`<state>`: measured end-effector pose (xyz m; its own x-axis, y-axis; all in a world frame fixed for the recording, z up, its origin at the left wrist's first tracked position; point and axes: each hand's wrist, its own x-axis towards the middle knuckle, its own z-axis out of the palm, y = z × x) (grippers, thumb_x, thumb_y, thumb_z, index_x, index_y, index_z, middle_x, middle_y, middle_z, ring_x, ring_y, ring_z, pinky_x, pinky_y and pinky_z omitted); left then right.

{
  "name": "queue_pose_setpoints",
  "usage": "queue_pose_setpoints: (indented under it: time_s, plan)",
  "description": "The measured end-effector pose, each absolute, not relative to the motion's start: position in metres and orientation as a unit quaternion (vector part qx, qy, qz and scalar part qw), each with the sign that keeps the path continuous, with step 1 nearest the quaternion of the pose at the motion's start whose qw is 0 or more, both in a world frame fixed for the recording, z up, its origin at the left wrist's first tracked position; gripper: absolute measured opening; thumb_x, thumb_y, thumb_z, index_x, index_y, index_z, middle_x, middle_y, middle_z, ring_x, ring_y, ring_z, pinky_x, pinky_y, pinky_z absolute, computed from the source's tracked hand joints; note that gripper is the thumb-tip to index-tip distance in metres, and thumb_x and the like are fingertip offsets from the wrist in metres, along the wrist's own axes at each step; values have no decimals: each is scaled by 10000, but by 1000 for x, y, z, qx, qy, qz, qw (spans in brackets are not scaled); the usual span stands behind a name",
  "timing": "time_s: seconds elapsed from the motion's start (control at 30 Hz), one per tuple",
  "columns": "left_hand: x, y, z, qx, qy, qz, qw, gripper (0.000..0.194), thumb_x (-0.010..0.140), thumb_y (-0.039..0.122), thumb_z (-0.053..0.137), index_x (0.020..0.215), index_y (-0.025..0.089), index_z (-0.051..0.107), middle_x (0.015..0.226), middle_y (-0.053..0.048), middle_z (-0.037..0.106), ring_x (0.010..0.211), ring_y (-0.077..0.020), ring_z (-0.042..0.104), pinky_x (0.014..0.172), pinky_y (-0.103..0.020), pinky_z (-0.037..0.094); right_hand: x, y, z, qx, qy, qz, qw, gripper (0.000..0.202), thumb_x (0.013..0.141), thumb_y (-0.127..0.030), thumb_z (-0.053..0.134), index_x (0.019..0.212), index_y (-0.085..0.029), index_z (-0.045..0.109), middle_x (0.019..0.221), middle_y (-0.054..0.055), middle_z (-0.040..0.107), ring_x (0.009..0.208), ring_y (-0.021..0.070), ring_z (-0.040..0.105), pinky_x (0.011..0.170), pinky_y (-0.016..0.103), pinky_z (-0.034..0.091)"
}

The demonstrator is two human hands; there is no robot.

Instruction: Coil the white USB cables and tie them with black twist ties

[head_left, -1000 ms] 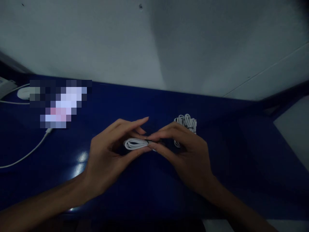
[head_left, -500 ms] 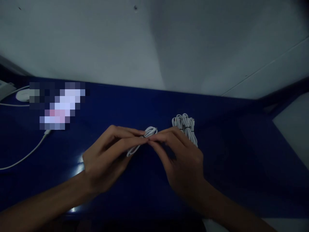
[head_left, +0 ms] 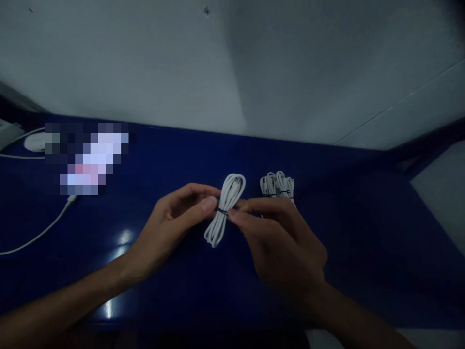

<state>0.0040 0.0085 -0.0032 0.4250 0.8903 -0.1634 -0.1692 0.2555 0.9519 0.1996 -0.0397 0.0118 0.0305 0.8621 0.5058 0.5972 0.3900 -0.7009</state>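
the hands (head_left: 174,213) and slender forearms (head_left: 83,285) are bare, the fingers (head_left: 271,207) long and slim.

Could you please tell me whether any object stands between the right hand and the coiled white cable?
Nothing visible does: the right hand holds the white cable directly, near its black tie, opposite the left hand. The other cable bundles lie beyond the right hand, partly hidden by it, not in between.
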Motion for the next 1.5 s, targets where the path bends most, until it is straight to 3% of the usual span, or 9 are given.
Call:
queue_pose_setpoints:
  time_s: [0.13,0.3,0.43,0.6,0.9,1.0,1.07,1.33,1.5]
  plan:
    - [6,10,-4,446,311,313,779,321,1088,460,638,1128,210,836,1003,-134,825,944,-295,810,799,-438,693,194,-36,10,-498,-707,113,489,215,981,-117,729,968,-326,781,909,-32,846,819,215,822,700,377,656]
    - [0,9,-1,521,334,295,728,245,1099,392,630,1104,243,824,913,-77,762,859,-227,746,831,-402,662,198,-28,1,-428,-777,-27,462,288,973,-64,777,949,-351,776,918,-69,856,947,218,808,757,386,624]
    - [-2,9,1,552,355,297,694,194,1093,374,641,1093,249,789,878,-40,664,795,-178,647,719,-303,592,204,-28,-6,-427,-784,-28,449,262,989,-73,771,996,-334,779,928,-49,846,906,210,757,732,387,576]
    - [3,9,4,533,343,295,715,224,1099,434,607,1123,269,756,782,-1,565,674,-158,532,608,-287,513,207,-29,-12,-418,-787,1,455,284,990,-55,745,1072,-324,784,933,-33,830,768,178,716,655,374,521]
    - [-4,13,6,566,344,346,664,154,1041,290,733,1178,263,796,1044,-77,770,945,-222,749,877,-374,642,218,-32,4,-419,-807,54,413,313,1024,-92,713,1192,-349,774,1073,-37,857,829,201,786,696,394,592]
    - [-2,12,6,598,350,399,600,176,959,221,833,1128,267,826,1065,-58,770,947,-203,749,856,-325,637,217,-27,8,-407,-783,51,467,223,1037,-101,705,1149,-276,787,993,-7,853,760,185,777,653,370,598]
    - [0,12,7,617,359,430,552,177,910,204,880,1072,269,845,1034,-45,763,912,-196,744,828,-319,637,217,-24,11,-401,-772,60,489,189,1005,-94,745,1133,-226,790,1011,31,848,813,194,795,689,352,622]
    - [-4,12,2,650,349,486,469,312,856,132,912,1128,272,849,1057,-26,758,922,-245,790,873,-409,668,216,-25,13,-475,-678,184,530,284,999,-72,657,1232,-221,725,1039,17,801,817,149,743,758,330,617]
    - [-4,14,3,651,364,480,462,271,856,145,911,1091,267,851,1026,-20,751,896,-222,759,843,-381,650,212,-23,9,-436,-734,85,514,292,928,-47,712,1192,-174,705,1128,109,764,944,206,745,759,356,642]
